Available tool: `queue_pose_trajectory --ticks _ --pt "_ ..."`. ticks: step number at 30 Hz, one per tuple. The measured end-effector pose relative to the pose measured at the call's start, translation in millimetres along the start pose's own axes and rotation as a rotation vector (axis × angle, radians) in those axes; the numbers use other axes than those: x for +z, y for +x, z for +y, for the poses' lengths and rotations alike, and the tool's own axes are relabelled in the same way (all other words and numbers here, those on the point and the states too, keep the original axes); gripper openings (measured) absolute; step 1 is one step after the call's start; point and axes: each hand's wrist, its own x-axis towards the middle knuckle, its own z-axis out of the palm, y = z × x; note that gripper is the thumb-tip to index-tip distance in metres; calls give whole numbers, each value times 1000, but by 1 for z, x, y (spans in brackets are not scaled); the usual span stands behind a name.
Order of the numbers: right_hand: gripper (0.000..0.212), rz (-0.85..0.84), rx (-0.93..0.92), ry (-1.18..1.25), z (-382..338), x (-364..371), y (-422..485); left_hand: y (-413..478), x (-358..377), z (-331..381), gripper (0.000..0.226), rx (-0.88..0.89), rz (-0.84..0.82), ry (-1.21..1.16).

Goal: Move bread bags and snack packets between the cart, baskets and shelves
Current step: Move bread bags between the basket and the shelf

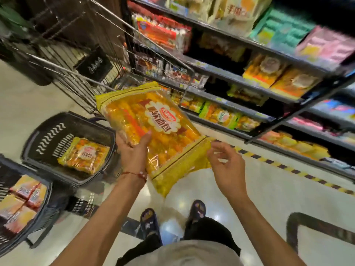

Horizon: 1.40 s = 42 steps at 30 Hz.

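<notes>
Left hand (132, 150) grips bread bag (153, 120) mid-air; right hand (228, 166) loose, holding nothing, beside its corner. A second bag (84, 154) lies in basket (48, 131); judged partway.

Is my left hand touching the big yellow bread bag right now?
Touching. The head view shows the left hand under the yellow bread bag, thumb pressed across its front.

A pale, glossy floor (278, 198) runs along the aisle, with bright spots of overhead light mirrored in it low in the middle. A strip of yellow-and-black tape (299, 172) is stuck to it along the foot of the shelves (230, 75), a dark metal unit filling the right side. A dark brown panel (107, 29) stands at the upper left
</notes>
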Motion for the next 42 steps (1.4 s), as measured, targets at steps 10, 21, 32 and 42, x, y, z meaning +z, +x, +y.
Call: queue_pose_trajectory --ticks 10,21,32,42 --pt "63 -179 460 662 55 -89 29 -81 145 -57 120 -55 -54 -12" --pt "118 126 349 645 120 -204 91 -164 254 -135 123 -201 -120 130" --pt "93 135 101 436 127 -266 173 -64 285 -112 113 135 -101 643" --pt "77 69 134 364 113 -269 243 53 361 -67 34 -123 -613 731"
